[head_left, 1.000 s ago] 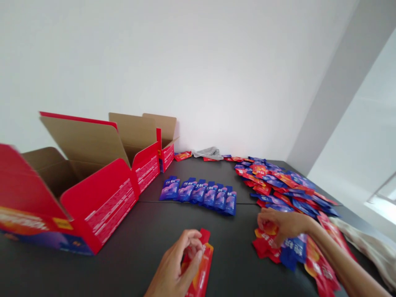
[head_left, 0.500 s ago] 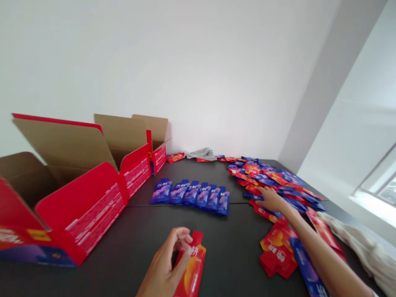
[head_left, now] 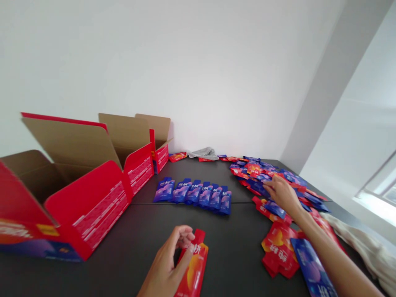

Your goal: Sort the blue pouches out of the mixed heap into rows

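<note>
At the bottom centre, my left hand (head_left: 171, 262) is curled over a red pouch (head_left: 196, 268) with an orange design. The thumb lies across the pouch's upper part; a gap shows between thumb and curled fingers. My right hand (head_left: 282, 194) reaches over a heap of red and blue pouches (head_left: 252, 170) on the right, fingers bent together and pointing down-left. Blue and red pouches lie beside its fingertips, and whatever is between them is hidden. Under the wrist lies a blue pouch (head_left: 276, 208).
Blue pouches (head_left: 206, 196) lie in an overlapping row mid-table. Open red cardboard boxes (head_left: 102, 206) stand along the left. Red pouches (head_left: 280, 251) and a long blue pouch (head_left: 312, 268) lie near my right forearm. A grey cloth (head_left: 204, 154) is at the back, a pale cloth (head_left: 359, 247) at right.
My right hand has lifted and shifted slightly right and back over the heap; the blue pouch by its fingertips has left its former spot. My left hand stays over the red pouch.
</note>
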Tool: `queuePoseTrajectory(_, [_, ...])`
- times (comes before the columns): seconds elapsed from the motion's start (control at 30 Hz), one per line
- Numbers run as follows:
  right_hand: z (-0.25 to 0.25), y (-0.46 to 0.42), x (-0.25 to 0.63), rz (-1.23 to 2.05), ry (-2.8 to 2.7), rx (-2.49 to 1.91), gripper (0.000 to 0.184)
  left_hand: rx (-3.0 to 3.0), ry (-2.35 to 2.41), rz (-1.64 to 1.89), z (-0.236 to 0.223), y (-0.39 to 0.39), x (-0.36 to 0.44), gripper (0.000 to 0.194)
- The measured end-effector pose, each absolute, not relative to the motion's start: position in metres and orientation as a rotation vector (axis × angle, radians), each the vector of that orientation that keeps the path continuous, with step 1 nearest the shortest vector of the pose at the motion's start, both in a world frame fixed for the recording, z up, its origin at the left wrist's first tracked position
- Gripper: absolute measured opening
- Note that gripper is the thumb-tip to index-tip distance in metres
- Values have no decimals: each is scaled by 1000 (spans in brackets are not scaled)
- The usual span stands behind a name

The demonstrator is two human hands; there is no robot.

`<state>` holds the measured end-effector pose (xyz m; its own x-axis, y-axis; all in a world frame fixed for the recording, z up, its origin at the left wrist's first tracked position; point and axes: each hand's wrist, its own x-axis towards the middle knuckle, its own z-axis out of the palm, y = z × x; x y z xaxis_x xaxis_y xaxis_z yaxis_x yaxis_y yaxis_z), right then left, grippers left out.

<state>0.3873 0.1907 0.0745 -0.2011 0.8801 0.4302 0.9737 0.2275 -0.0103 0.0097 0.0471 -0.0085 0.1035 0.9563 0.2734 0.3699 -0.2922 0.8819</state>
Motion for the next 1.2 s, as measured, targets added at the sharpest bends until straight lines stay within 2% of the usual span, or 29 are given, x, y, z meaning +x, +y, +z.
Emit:
queuePoseTrajectory(0.13, [112,161,370,20,-2032,-1502,40,1685,1227,1205,0,45,12,21])
queuePoseTrajectory(0.27, [138,110,322,805,-2089,-1125,37,1420,1065,1186,3,50,12,27])
queuePoseTrajectory(0.37, [132,75,276,1232,-2073,-833,36,1224,918,1117,4,53,8,36])
queuePoseTrajectory(0.47, [109,55,235,1512,-1950,-701,38,1189,750,1009,12,49,4,46])
queuePoseTrajectory(0.57, [85,48,210,1569,-1883,-623,31,1242,618,831,27,40,3,53])
queuePoseTrajectory(0.7, [71,51,205,1651,-1829,-641,27,1273,644,645,37,33,6,44])
queuePoseTrajectory(0.83, [64,56,208,1868,-1436,-759,35,1226,847,763,31,34,12,43])
queuePoseTrajectory(0.93, [54,56,207,1917,-1287,-784,50,1235,1013,984,26,34,16,41])
queuePoseTrajectory(1.03, [41,53,205,1786,-1386,-846,59,1336,1111,1110,23,31,20,43])
queuePoseTrajectory(1.2, [35,47,203,1495,-1589,-959,48,1554,1193,1147,18,22,23,41])
